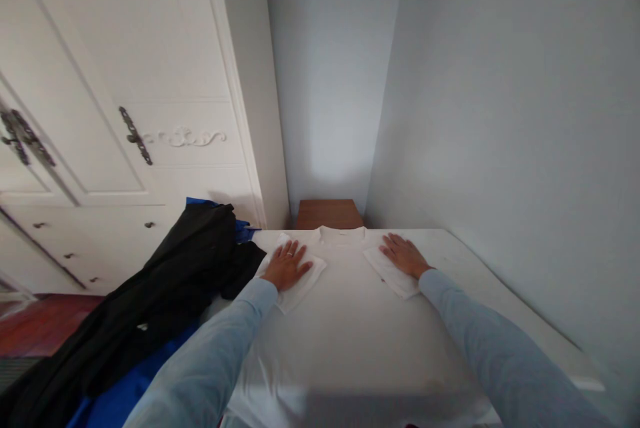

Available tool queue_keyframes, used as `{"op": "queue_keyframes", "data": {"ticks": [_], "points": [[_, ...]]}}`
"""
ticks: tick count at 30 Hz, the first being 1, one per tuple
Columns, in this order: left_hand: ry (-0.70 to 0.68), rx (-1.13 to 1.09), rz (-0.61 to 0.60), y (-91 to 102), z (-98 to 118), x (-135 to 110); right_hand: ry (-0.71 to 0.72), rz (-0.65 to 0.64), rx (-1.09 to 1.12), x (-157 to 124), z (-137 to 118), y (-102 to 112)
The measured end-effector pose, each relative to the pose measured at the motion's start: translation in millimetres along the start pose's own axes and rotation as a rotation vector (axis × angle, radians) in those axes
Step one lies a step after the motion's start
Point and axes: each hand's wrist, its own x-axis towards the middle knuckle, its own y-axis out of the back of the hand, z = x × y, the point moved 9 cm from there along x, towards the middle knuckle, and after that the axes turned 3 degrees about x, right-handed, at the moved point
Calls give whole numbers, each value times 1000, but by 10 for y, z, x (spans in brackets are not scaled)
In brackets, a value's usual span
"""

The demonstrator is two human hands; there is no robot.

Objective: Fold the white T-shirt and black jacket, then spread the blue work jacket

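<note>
A white T-shirt (pixel 345 321) lies spread on a white table, its collar toward the far edge and its lower part toward me. Both sleeves are folded inward over the front. My left hand (pixel 287 267) rests flat on the left folded sleeve, fingers apart, a ring on one finger. On the right folded sleeve lies my right hand (pixel 404 256), palm down with the fingers stretched out. Neither hand grips the cloth. A small dark mark shows on the shirt near the right sleeve.
Black and blue garments (pixel 185 268) are heaped along the table's left side. Behind them stands a white wardrobe (pixel 200 68) with dark metal handles. A brown wooden piece (pixel 330 213) sits beyond the far edge. A grey wall (pixel 510 135) borders the white table (pixel 450 251) on the right.
</note>
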Motion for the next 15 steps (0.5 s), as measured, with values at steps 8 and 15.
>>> {"op": "queue_keyframes", "data": {"ticks": [8, 15], "points": [[-62, 54, 8, 92, 29, -118, -24, -1, -33, -39, -56, 60], [-12, 163, 11, 463, -630, -608, -25, 21, -63, -67, -31, 32]]}}
